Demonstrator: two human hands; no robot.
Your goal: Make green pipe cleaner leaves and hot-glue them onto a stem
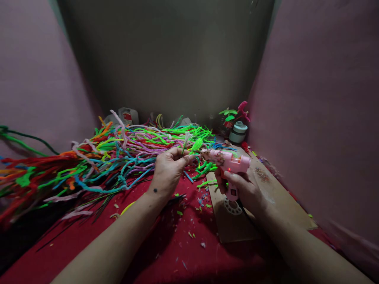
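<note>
My left hand (167, 169) is closed in a pinch on a small green pipe-cleaner piece (194, 145) with a thin stem, held up over the red cloth. My right hand (244, 189) grips a pink hot glue gun (229, 163) by its handle, a red light glowing on its side. The gun's nozzle points left and nearly touches the green piece. Both hands hover just in front of a big pile of coloured pipe cleaners (118, 154).
A brown cardboard sheet (266, 197) lies under the right hand on the red cloth (166, 252), which is littered with small cut scraps. A small pot with pipe-cleaner flowers (237, 126) stands at the back right. Pink walls close in on both sides.
</note>
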